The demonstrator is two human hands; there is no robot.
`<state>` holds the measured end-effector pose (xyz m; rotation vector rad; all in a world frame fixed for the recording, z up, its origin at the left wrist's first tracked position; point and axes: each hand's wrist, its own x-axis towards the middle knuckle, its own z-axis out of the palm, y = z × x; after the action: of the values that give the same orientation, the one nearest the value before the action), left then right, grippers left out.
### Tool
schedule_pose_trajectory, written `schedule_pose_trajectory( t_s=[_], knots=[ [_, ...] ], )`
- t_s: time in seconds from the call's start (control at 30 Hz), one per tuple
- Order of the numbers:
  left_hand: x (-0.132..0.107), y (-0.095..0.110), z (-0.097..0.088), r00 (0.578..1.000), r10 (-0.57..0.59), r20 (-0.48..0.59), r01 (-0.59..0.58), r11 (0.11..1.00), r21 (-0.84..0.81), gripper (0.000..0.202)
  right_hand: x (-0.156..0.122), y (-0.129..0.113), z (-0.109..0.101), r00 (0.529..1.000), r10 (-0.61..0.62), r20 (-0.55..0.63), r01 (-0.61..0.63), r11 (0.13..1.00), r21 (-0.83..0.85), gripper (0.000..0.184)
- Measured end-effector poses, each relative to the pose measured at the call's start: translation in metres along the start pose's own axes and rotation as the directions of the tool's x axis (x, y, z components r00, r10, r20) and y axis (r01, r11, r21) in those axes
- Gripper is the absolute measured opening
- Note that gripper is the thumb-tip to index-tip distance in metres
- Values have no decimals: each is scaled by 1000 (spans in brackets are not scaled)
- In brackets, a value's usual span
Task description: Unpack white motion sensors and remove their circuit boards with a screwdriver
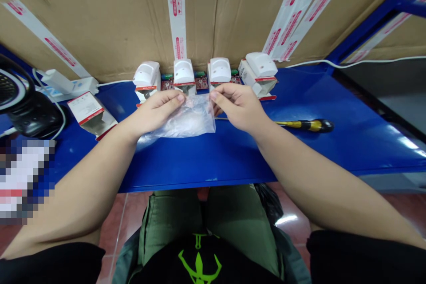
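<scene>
A small clear plastic bag [189,120] lies on the blue table [233,155] between my hands, with something pale inside that I cannot make out. My left hand [158,111] pinches the bag's top edge on the left side. My right hand [236,106] pinches the same edge on the right side. Both hands have fingers closed on the bag's rim.
Several white sensor housings [184,71] sit on open small boxes along the cardboard wall [116,13], with red circuit boards [201,82] between them. A yellow-and-black screwdriver [306,124] lies right of my right hand. Another open box [91,113] and a black device [20,106] lie at left.
</scene>
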<state>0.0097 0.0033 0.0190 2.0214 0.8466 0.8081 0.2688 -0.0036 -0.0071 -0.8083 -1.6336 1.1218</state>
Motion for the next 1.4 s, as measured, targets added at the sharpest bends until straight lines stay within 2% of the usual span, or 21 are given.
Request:
schedule_pose_trajectory(
  t_s=[0.23,0.47,0.73,1.0,1.23,1.4],
  knots=[
    [1,0,1,1000,-13,5,13,1000,-10,54,-2,-2,1,1000,-22,10,22,999,-27,24],
    [-1,10,3,998,-53,36,54,998,-11,51,-1,1,-2,1000,14,28,-12,999,-51,36],
    [-1,3,-2,998,-69,-1,69,998,13,46,-1,1,-5,999,3,44,-1,999,-46,42],
    [1,-1,-2,993,-118,-10,118,993,-8,48,1,4,-5,997,50,56,-51,998,25,29],
    [0,4,-4,997,-18,-71,24,996,91,46,-1,-2,-3,996,81,34,-82,996,27,27],
    [1,3,-5,998,-4,-70,13,991,131,47,-1,-2,-2,991,129,24,-130,991,22,29]
  ],
)
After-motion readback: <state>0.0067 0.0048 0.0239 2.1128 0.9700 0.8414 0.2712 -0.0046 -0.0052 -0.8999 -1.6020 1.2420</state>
